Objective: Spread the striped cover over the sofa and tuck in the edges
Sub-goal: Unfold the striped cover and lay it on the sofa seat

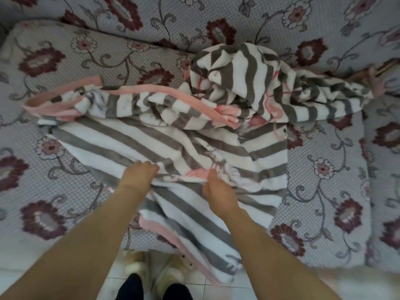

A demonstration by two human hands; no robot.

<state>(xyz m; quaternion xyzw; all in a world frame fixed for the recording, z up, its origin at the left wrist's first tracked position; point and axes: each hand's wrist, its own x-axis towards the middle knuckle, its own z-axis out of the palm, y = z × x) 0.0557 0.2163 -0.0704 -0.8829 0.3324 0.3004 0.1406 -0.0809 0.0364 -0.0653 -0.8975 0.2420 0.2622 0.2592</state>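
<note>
The floral sofa (65,105) carries the striped cover (173,135), bunched across the seat cushions, its long axis running left to right, one end spilling over the front edge. The left hand (138,176) and right hand (216,191) each pinch a fold near that edge, fingers curled into the fabric.

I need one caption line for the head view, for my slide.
Both hands, left hand and right hand, grip the bunched striped cover on the floral sofa.

Bunched striped cover (233,83) mid-seat; bare sofa (54,148) either side.
</note>
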